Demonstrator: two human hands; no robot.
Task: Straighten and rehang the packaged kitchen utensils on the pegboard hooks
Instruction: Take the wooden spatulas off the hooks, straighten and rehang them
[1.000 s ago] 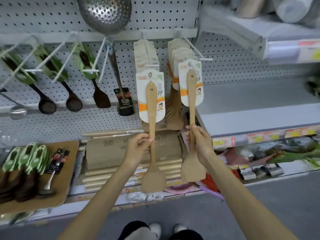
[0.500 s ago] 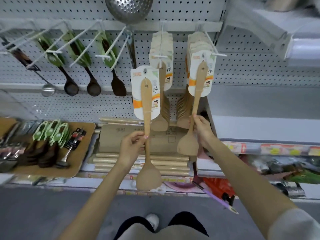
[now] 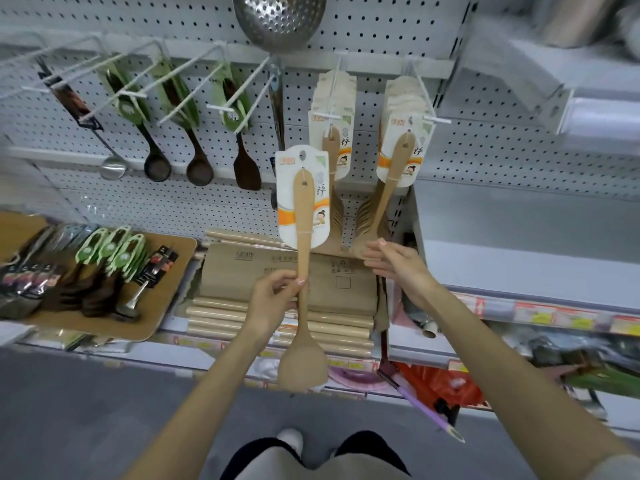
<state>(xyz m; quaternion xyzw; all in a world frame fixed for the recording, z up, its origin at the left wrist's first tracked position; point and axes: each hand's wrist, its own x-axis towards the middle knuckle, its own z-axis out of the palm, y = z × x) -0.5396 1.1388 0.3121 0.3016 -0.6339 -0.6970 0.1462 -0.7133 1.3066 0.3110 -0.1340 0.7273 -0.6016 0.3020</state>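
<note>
Wooden spatula (image 3: 304,251) on a white and orange backing card (image 3: 287,202), held upright in front of a shop pegboard (image 3: 485,161) and not on any hook. The left hand (image 3: 273,299) grips its handle just below the card, fingers and thumb curled round the wood, with the broad blade hanging down past the wrist. The right hand (image 3: 401,271) is open with fingers straight and spread, holding nothing. It sits just beneath a matching hung spatula (image 3: 393,181) that dangles from the right hook (image 3: 427,102); whether the fingertips touch its blade cannot be told. Between the two, the middle hook (image 3: 331,95) carries a stack of the same carded spatulas. Dark wooden ladles (image 3: 199,168) hang on hooks to the left, and a perforated metal skimmer (image 3: 280,19) hangs above. The step in hand appears to be rehanging the held spatula. To do it well, the card's small hang hole near its top edge needs lifting to the height of a hook's tip, with the card square to the board. The free right hand could pinch the top of the card to guide the hole on, since steering from the handle alone lets the card swing. Once it is threaded, sliding it back against the stack and letting it settle straight would finish the job neatly.
</note>
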